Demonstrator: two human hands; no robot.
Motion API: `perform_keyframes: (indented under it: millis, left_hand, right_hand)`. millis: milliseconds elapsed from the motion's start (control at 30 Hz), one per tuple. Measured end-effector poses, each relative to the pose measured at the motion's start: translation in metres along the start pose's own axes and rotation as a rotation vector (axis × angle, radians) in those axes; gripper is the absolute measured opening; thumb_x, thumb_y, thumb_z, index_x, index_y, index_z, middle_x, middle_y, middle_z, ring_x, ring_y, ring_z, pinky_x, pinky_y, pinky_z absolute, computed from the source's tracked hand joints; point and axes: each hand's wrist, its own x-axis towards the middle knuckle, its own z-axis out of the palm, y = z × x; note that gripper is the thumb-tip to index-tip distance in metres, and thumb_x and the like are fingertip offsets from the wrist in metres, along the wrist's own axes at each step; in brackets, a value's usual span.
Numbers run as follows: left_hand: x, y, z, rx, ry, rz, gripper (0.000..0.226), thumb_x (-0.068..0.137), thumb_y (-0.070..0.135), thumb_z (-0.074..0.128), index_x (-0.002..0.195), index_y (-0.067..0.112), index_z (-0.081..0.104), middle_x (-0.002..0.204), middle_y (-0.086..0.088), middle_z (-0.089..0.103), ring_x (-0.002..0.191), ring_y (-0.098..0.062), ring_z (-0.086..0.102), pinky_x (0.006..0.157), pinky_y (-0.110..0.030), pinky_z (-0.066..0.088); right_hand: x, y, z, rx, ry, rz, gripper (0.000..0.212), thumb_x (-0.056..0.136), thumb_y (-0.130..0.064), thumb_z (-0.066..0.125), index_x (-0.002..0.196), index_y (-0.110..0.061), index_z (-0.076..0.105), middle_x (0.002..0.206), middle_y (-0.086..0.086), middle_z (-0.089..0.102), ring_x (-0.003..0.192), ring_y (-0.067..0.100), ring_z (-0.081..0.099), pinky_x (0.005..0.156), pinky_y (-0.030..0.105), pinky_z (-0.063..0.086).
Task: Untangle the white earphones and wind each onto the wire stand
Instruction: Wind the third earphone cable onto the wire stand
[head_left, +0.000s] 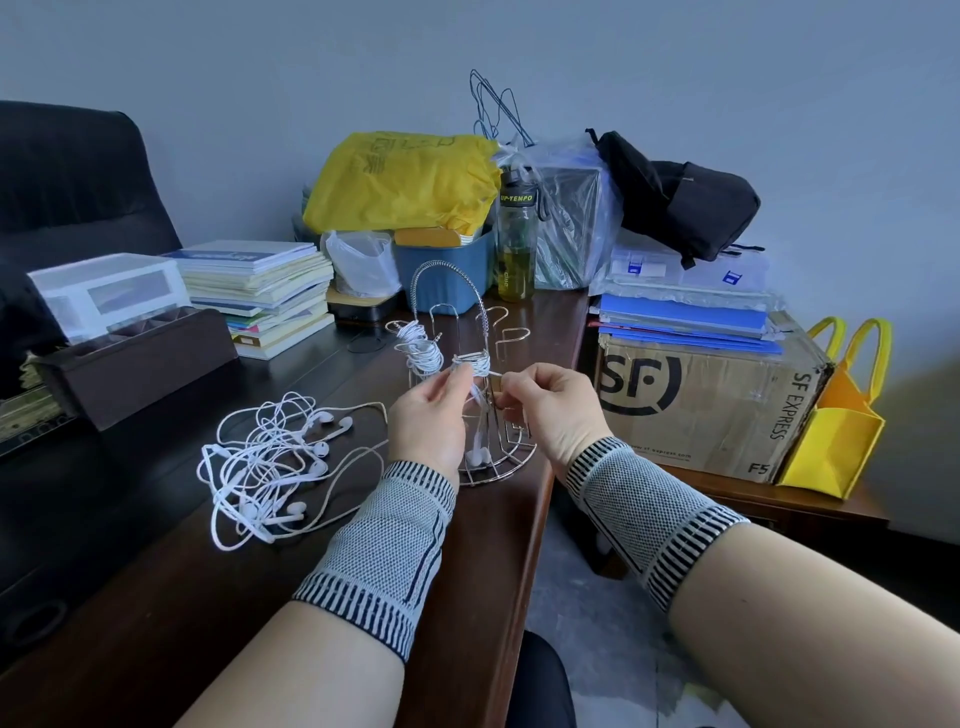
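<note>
A person works at a wire stand (470, 395) set near the right edge of a dark wooden desk (171, 597), both wrists wrapped in grey knitted bands. The left hand (428, 415) and right hand (545, 408) meet in front of the stand, fingers curled, each pinching the thin white cord of an earphone (471, 364) that is partly wound around 1 of the stand's arms; its loose end hangs down inside the stand, with earbuds (477, 457) resting near the base. A second coil of white cord (420, 349) sits wound on the neighbouring arm to the left. Other hooks on the stand carry nothing.

To the left of the hands, a tangled heap of white earphones (270, 467) lies on the desk, several earbuds showing among the loops.

Behind the stand are a stack of books (260, 291), a blue tub (441, 265), a yellow plastic bag (405, 182) and a drinks bottle (516, 239). To the right, a cardboard box (711, 405) marked SF Express holds blue folders (685, 319), beside a yellow tote bag (831, 441).
</note>
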Motion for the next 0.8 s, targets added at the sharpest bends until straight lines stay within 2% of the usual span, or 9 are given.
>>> perform_keyframes:
  millis: [67, 200, 300, 400, 467, 533, 633, 733, 800]
  left_hand:
    - [0.004, -0.002, 0.001, -0.035, -0.003, -0.022, 0.012, 0.087, 0.033, 0.07, 0.082, 0.023, 0.074, 0.088, 0.002, 0.076, 0.09, -0.015, 0.069, 0.075, -0.033, 0.056]
    - [0.005, -0.001, 0.0, -0.069, -0.011, -0.043, 0.013, 0.082, 0.032, 0.074, 0.075, 0.021, 0.076, 0.088, 0.001, 0.077, 0.095, -0.019, 0.071, 0.084, -0.035, 0.054]
    - [0.002, 0.002, 0.001, -0.048, 0.009, -0.035, 0.016, 0.08, 0.033, 0.074, 0.064, 0.033, 0.077, 0.086, -0.005, 0.076, 0.084, -0.017, 0.068, 0.076, -0.032, 0.053]
    - [0.0, 0.002, 0.002, -0.024, 0.028, -0.014, 0.024, 0.081, 0.033, 0.074, 0.058, 0.031, 0.075, 0.073, 0.002, 0.072, 0.072, -0.013, 0.061, 0.07, -0.03, 0.053]
    - [-0.001, 0.002, 0.003, -0.008, 0.024, -0.007, 0.019, 0.081, 0.035, 0.075, 0.064, 0.027, 0.074, 0.067, 0.005, 0.067, 0.067, -0.013, 0.056, 0.067, -0.03, 0.051]
    - [-0.002, 0.002, 0.004, 0.009, 0.026, -0.005, 0.012, 0.081, 0.035, 0.075, 0.075, 0.025, 0.075, 0.06, 0.01, 0.064, 0.063, -0.012, 0.053, 0.064, -0.029, 0.049]
    - [-0.001, 0.003, 0.004, 0.016, 0.028, -0.003, 0.015, 0.082, 0.035, 0.075, 0.083, 0.021, 0.076, 0.064, 0.013, 0.068, 0.061, -0.007, 0.06, 0.059, -0.022, 0.051]
    - [-0.002, 0.002, 0.004, 0.036, 0.029, 0.0, 0.014, 0.083, 0.037, 0.074, 0.079, 0.024, 0.074, 0.064, 0.012, 0.068, 0.047, 0.0, 0.055, 0.04, -0.017, 0.042]
    - [-0.001, 0.001, 0.004, 0.055, 0.038, 0.032, 0.018, 0.082, 0.038, 0.074, 0.068, 0.028, 0.071, 0.063, 0.009, 0.07, 0.051, -0.005, 0.057, 0.045, -0.018, 0.045]
  right_hand:
    - [0.002, 0.001, 0.0, 0.038, 0.012, 0.036, 0.027, 0.085, -0.015, 0.067, 0.059, -0.013, 0.063, 0.064, 0.012, 0.067, 0.063, 0.025, 0.058, 0.069, 0.042, 0.052]
    - [0.006, 0.001, -0.003, -0.013, 0.001, 0.088, 0.02, 0.086, -0.012, 0.065, 0.066, -0.013, 0.061, 0.061, 0.006, 0.066, 0.066, 0.027, 0.062, 0.068, 0.041, 0.052]
    - [0.012, -0.007, -0.014, -0.281, 0.048, 0.024, 0.017, 0.086, -0.016, 0.063, 0.07, -0.015, 0.062, 0.065, 0.003, 0.067, 0.063, 0.024, 0.067, 0.071, 0.043, 0.059]
    - [0.015, -0.034, -0.024, -0.653, 0.074, -0.148, 0.014, 0.088, -0.023, 0.063, 0.079, -0.012, 0.066, 0.071, 0.001, 0.067, 0.069, 0.02, 0.066, 0.065, 0.033, 0.057]
    - [0.016, -0.058, -0.023, -0.865, 0.102, -0.315, 0.012, 0.089, -0.025, 0.062, 0.083, -0.015, 0.064, 0.071, -0.003, 0.061, 0.068, 0.016, 0.059, 0.058, 0.024, 0.047]
    - [0.018, -0.073, -0.02, -1.111, 0.106, -0.532, 0.013, 0.09, -0.025, 0.06, 0.086, -0.014, 0.062, 0.077, 0.002, 0.062, 0.073, 0.021, 0.058, 0.063, 0.028, 0.048]
    - [0.022, -0.081, -0.011, -1.34, 0.007, -0.854, 0.013, 0.089, -0.017, 0.056, 0.087, -0.005, 0.059, 0.082, 0.013, 0.062, 0.072, 0.034, 0.059, 0.061, 0.038, 0.047]
    - [0.02, -0.094, -0.003, -1.444, -0.128, -1.132, 0.015, 0.072, -0.001, 0.07, 0.069, -0.002, 0.056, 0.061, 0.013, 0.055, 0.047, 0.031, 0.054, 0.045, 0.025, 0.031]
    - [0.018, -0.104, 0.006, -1.63, -0.263, -1.131, 0.01, 0.082, -0.005, 0.064, 0.075, -0.007, 0.056, 0.07, 0.01, 0.056, 0.057, 0.029, 0.055, 0.048, 0.026, 0.027]
